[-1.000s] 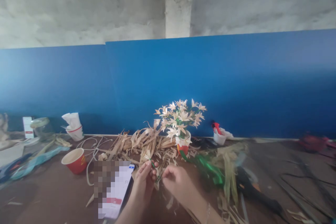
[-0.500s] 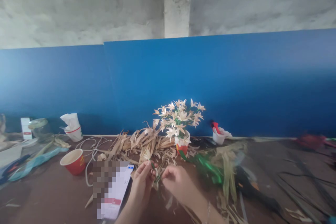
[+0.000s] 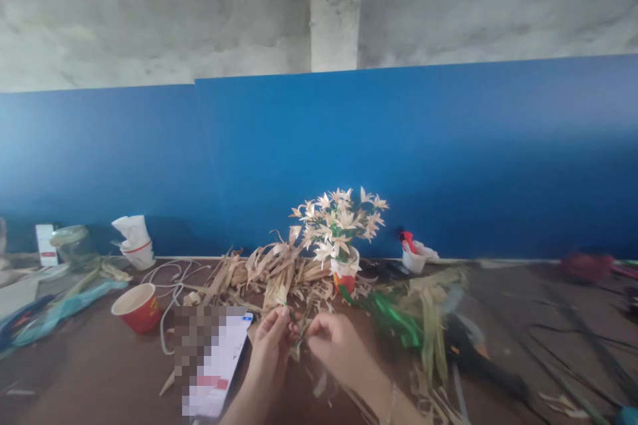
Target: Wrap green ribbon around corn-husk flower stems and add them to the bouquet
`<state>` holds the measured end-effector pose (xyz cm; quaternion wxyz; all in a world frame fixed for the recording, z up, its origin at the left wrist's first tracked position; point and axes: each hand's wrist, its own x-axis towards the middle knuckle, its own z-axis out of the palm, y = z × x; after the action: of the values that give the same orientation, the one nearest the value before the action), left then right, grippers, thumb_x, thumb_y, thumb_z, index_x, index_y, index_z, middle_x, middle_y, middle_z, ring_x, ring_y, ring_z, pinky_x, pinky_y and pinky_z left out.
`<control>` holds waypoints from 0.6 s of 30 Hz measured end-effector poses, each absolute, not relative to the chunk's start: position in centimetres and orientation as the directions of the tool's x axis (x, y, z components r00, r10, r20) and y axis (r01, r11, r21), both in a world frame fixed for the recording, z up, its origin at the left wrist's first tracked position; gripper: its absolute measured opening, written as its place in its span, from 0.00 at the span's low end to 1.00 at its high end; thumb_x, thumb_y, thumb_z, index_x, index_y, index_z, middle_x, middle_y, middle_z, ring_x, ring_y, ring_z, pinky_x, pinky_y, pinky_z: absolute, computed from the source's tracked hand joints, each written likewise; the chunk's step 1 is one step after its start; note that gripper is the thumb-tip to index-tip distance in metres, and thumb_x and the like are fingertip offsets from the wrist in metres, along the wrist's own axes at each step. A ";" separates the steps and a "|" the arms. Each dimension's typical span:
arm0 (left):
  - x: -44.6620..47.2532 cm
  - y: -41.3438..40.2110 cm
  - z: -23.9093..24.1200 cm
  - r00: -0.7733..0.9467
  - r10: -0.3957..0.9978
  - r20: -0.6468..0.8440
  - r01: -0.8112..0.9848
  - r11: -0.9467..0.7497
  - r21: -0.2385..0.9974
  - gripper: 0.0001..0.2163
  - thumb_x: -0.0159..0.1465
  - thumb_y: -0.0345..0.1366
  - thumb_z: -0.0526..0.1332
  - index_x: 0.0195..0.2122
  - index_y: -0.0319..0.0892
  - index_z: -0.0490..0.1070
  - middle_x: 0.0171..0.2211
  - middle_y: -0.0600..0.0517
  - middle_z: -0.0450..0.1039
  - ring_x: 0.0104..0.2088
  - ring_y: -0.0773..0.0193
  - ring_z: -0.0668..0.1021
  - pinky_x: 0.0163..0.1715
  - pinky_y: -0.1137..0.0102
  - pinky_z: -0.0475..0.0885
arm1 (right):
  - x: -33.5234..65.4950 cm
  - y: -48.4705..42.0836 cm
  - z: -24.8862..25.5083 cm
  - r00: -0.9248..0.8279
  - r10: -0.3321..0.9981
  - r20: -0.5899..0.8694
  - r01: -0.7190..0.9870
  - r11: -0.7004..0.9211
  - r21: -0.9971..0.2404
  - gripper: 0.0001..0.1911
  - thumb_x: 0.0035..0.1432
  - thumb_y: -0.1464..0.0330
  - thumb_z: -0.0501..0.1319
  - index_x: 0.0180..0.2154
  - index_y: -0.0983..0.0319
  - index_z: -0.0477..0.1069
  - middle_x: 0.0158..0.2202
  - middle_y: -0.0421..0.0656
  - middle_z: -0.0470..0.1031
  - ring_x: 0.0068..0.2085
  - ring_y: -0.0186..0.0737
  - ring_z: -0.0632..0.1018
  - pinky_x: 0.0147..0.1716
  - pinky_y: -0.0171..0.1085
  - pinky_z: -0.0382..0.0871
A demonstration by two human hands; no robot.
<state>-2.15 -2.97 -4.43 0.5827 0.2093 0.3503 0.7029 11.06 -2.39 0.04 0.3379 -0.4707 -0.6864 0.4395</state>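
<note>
My left hand (image 3: pixel 272 333) is closed in a pinch on a small pale husk flower (image 3: pixel 282 295), its petals pointing up above my thumb. A short green stem shows below the bloom. Just to the right, my right hand (image 3: pixel 339 343) is closed, thumb against fingers, on a thin green strip (image 3: pixel 302 333) that runs toward the left fingers; its end is hidden. Beyond the hands stands a bunch of similar cream flowers (image 3: pixel 343 220) with green stems in a red and white paper cup (image 3: pixel 345 281).
Dry corn husks (image 3: pixel 269 269) lie heaped behind my hands. A phone (image 3: pixel 222 365) is by my left forearm, with a red paper cup (image 3: pixel 137 309) and white cable (image 3: pixel 174 285) farther left. To the right are green ribbon (image 3: pixel 399 322), pale husk strips (image 3: pixel 434 319) and a black tool (image 3: pixel 483 362).
The view has shifted very slightly. The held flower is tilted a little differently, and both hands keep nearly the same place.
</note>
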 end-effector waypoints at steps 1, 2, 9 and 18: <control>-2.1 -3.0 -4.4 -0.228 0.967 -0.110 -0.668 -0.073 0.741 0.12 0.44 0.36 0.72 0.23 0.36 0.72 0.21 0.52 0.74 0.20 0.74 0.72 0.22 0.80 0.68 | 11.0 -2.4 0.0 -0.320 0.946 0.049 0.342 0.164 -0.925 0.06 0.41 0.76 0.53 0.20 0.64 0.69 0.16 0.36 0.67 0.21 0.30 0.68 0.20 0.28 0.58; -2.0 -3.0 -4.3 -0.225 0.968 -0.108 -0.663 -0.072 0.745 0.12 0.44 0.36 0.72 0.23 0.36 0.72 0.21 0.52 0.74 0.20 0.74 0.72 0.22 0.80 0.68 | 11.0 -2.4 -0.1 -0.314 0.948 0.050 0.331 0.159 -0.930 0.06 0.41 0.75 0.53 0.20 0.64 0.69 0.16 0.36 0.67 0.21 0.30 0.67 0.20 0.28 0.58; -1.8 -3.2 -4.4 -0.244 0.966 -0.086 -0.625 -0.089 0.775 0.12 0.45 0.38 0.71 0.23 0.37 0.72 0.20 0.53 0.73 0.20 0.73 0.71 0.23 0.79 0.67 | 10.4 -2.1 -1.7 -0.304 0.950 0.070 0.261 0.154 -0.953 0.06 0.41 0.75 0.53 0.21 0.65 0.69 0.16 0.36 0.68 0.20 0.30 0.68 0.19 0.28 0.58; -1.8 -3.5 -4.1 -0.239 0.966 -0.099 -0.591 -0.063 0.805 0.10 0.46 0.39 0.70 0.24 0.37 0.74 0.17 0.56 0.68 0.18 0.75 0.67 0.20 0.80 0.63 | 10.3 -1.7 -2.0 -0.305 0.948 0.090 0.213 0.160 -0.964 0.07 0.46 0.70 0.56 0.25 0.64 0.72 0.21 0.39 0.73 0.24 0.34 0.72 0.25 0.31 0.64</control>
<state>-1.77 -3.47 -4.13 0.5665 0.2445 0.3839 0.6869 10.30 -1.68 -1.97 0.3887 -0.4435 -0.6548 0.4728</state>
